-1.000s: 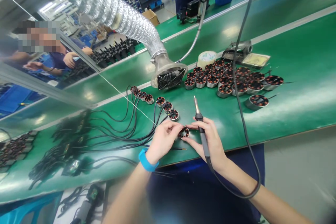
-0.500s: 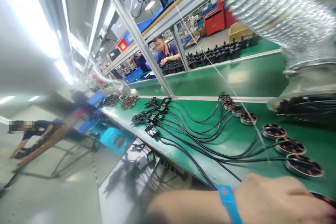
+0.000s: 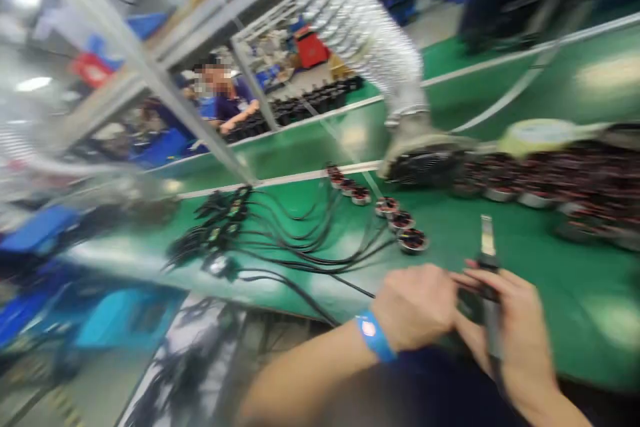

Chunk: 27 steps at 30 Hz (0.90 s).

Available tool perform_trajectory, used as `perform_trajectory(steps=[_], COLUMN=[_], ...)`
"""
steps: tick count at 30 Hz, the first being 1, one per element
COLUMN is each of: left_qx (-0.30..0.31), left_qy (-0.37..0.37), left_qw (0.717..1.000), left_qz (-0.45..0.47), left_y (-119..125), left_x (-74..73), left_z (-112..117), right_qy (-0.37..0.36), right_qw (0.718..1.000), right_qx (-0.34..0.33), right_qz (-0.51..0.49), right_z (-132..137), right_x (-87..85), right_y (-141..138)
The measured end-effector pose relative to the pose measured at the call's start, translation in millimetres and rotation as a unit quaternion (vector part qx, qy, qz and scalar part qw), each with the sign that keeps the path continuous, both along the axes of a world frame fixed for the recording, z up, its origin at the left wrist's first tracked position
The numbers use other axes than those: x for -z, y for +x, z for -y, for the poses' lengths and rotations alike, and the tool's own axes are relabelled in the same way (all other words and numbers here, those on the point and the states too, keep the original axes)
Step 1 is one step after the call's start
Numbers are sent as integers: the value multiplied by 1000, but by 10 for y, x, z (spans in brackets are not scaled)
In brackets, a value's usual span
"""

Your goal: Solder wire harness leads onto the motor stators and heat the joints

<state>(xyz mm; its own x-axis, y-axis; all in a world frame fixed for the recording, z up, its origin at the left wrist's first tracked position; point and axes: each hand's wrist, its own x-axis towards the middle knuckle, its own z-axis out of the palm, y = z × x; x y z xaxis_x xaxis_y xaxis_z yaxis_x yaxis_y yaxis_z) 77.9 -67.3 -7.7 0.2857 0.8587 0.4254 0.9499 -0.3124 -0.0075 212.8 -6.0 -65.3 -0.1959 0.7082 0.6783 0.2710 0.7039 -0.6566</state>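
Note:
My right hand (image 3: 523, 330) grips a slim dark hand tool with a flat metal tip (image 3: 489, 267), which points away from me. A dark cord-like tail runs down from its handle. Close beside it, my left hand (image 3: 417, 303), with a blue band on the wrist, is closed with its fingers turned toward the right hand. What the left fingers hold is hidden. Just beyond the left hand sits a round motor stator with copper windings (image 3: 413, 240), the nearest in a row of several. Black cables (image 3: 300, 260) run left from the stators to small circuit boards (image 3: 216, 233).
A pile of stators (image 3: 590, 187) lies at the right, a tape roll (image 3: 540, 135) above it. A silver duct (image 3: 370, 33) hangs over the green bench (image 3: 465, 213). A co-worker (image 3: 233, 97) sits beyond the frame post. A blue stool (image 3: 123, 317) stands lower left.
The view has swung to the right. My right hand and the tool have come into view. My left hand now lies beside them, away from the nearest stators.

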Motion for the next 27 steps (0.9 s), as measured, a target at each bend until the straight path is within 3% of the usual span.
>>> perform_trajectory(steps=[4,7,10,15,17,20,24,27], left_qx=[-82,-114,-112,-70,-57,-30,-5,10], left_qy=[78,96,78,26,2,-76,-127,-147], left_qw=[991,982,974,955,956,970,986,982], left_qz=[72,120,179,286,287,229,111,117], left_y=[98,174,195,26,-97,-257,-333,-358], left_x=[201,236,168,-87,-124,-25,174,151], left_z=[-15,-13,2,186,304,427,427,379], right_qy=[-15,-46,-55,-50,-61,-73,-82,-83], right_qw=[999,998,998,998,998,997,996,996], right_qx=[16,8,-3,-13,-17,-23,-24,-31], right_qz=[41,33,26,24,26,29,28,27], right_z=[115,111,131,153,155,154,138,124], right_x=[-47,-36,-45,-83,-99,-119,-132,-128], right_y=[103,53,62,91,87,73,49,42])
